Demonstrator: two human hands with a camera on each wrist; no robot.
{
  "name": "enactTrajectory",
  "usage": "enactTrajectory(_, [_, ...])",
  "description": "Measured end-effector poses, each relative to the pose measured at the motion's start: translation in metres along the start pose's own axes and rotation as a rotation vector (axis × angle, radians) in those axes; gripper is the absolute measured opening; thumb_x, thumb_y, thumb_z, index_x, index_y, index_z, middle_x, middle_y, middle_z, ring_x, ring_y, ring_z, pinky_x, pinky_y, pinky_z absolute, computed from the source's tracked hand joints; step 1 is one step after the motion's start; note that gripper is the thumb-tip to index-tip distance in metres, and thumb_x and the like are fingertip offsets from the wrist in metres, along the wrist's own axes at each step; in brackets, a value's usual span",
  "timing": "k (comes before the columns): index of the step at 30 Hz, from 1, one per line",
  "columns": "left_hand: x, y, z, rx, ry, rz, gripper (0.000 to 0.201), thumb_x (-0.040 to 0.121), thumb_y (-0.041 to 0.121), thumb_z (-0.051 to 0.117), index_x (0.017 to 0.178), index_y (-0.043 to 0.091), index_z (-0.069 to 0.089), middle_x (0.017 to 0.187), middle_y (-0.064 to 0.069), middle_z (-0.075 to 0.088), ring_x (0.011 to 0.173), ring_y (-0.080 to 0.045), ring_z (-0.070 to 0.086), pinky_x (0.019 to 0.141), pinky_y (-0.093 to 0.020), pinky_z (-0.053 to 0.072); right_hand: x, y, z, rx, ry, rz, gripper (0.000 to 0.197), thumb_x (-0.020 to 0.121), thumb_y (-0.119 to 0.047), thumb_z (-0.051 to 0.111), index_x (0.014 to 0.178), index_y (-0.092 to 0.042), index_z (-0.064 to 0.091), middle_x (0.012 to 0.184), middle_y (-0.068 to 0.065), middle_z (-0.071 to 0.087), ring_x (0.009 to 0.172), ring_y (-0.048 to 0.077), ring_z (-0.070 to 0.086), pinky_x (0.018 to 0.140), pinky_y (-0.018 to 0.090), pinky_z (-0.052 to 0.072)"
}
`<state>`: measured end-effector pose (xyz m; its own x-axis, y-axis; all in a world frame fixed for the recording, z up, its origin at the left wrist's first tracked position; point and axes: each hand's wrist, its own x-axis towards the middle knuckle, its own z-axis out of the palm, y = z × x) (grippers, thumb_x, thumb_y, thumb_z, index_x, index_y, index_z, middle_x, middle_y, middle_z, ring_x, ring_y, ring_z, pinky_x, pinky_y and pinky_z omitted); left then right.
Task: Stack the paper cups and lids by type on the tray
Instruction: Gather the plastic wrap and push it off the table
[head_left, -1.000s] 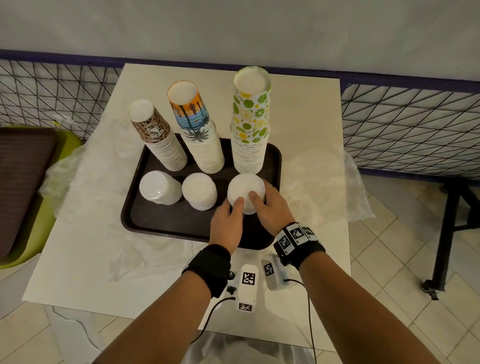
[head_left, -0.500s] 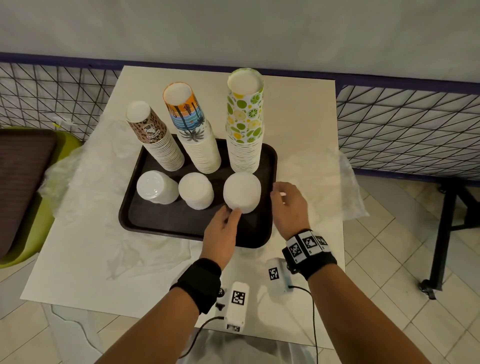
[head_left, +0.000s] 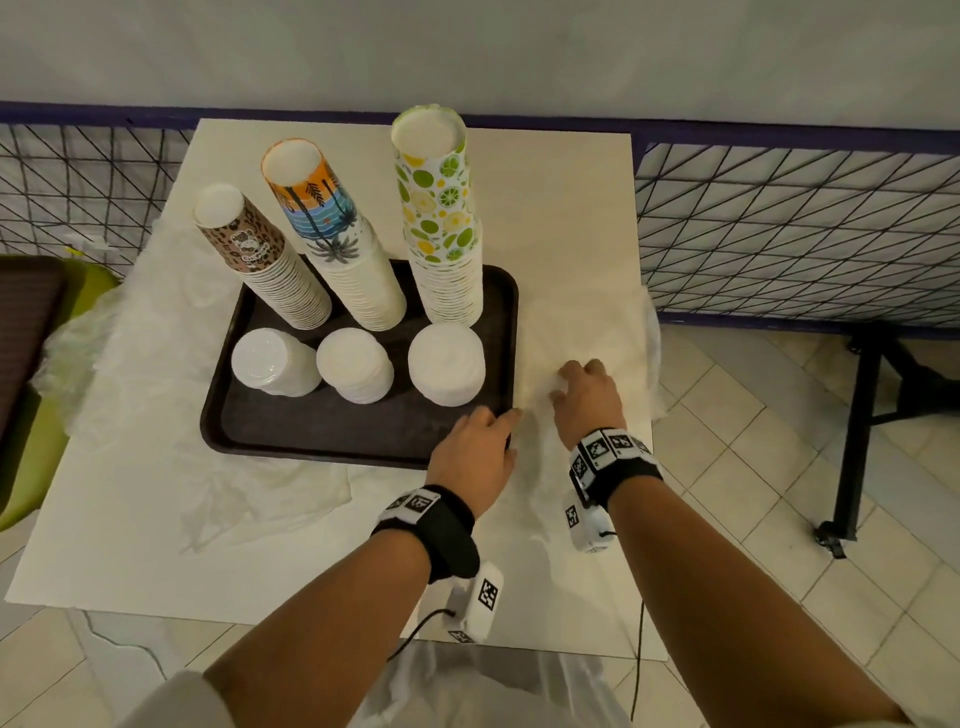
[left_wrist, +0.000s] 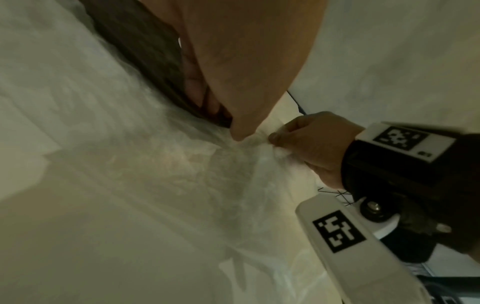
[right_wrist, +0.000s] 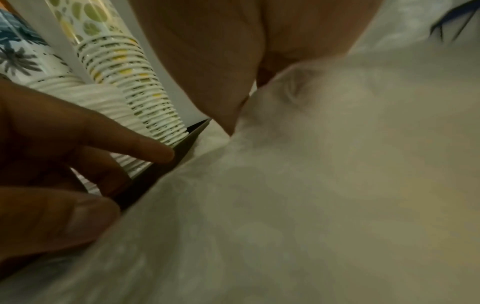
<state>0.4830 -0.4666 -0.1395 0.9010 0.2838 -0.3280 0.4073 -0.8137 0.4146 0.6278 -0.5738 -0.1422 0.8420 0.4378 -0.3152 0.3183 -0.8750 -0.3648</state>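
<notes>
While the left hand rests loose-fingered on the tray's right front corner, steadying it, nothing is gripped. Right hand pinches clear plastic wrap off the table's right edge, likely clearing it.

Head view: high, facing forward and down over the whole table and tray. Left wrist view: very close, low along the table, toward the tray's 4 o'clock corner. Right wrist view: equally close, facing that same corner; all three share it.
</notes>
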Motion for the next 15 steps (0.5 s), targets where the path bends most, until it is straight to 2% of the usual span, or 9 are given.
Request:
enactTrajectory(1, [0.001,0.000,0.001,0.012,-0.005,-0.003,0.055,0.106,0.034,0.053,0.159,0.030,0.038,0.121,-0.004,0.052,0.111,-0.024,0.055,0.091,-0.039,0.057,0.002,0.000,0.000,0.019,-0.013,-0.014,0.022,0.099,-0.015,0.056,0.117,-0.003,0.060,0.113,0.016,0.055,0.103,0.039,0.058,0.079,0.036,0.046])
enactTrajectory(3, [0.001,0.000,0.001,0.019,-0.018,-0.008,0.055,0.106,0.034,0.052,0.159,0.030,0.038,0.122,-0.004,0.052,0.107,-0.024,0.059,0.089,-0.039,0.057,0.002,0.002,-0.002,0.056,-0.012,-0.021,0.017,0.100,-0.009,0.051,0.109,0.001,0.062,0.104,0.016,0.057,0.094,0.039,0.061,0.072,0.032,0.041])
enactTrajectory(6, [0.001,0.000,-0.001,0.029,-0.031,-0.008,0.057,0.107,0.034,0.052,0.161,0.029,0.035,0.125,-0.005,0.052,0.103,-0.025,0.062,0.088,-0.040,0.058,-0.001,0.002,-0.007,0.149,0.030,-0.015,0.016,0.100,-0.008,0.052,0.107,0.000,0.064,0.101,0.015,0.058,0.089,0.035,0.060,0.070,0.030,0.039])
enactTrajectory(11, [0.000,-0.001,-0.003,0.050,-0.044,0.003,0.058,0.108,0.035,0.050,0.163,0.030,0.032,0.128,-0.005,0.051,0.105,-0.024,0.062,0.088,-0.036,0.055,-0.009,0.005,-0.030,0.263,0.140,-0.050,0.014,0.100,-0.006,0.054,0.102,0.000,0.066,0.097,0.013,0.059,0.082,0.029,0.057,0.069,0.029,0.040])
enactTrajectory(15, [0.002,-0.002,-0.002,0.043,-0.049,0.003,0.059,0.108,0.036,0.050,0.163,0.030,0.031,0.130,-0.005,0.050,0.108,-0.025,0.062,0.090,-0.036,0.055,-0.020,0.011,-0.056,0.270,0.213,-0.057,0.014,0.101,-0.009,0.053,0.101,-0.002,0.066,0.094,0.007,0.058,0.080,0.022,0.052,0.068,0.027,0.037])
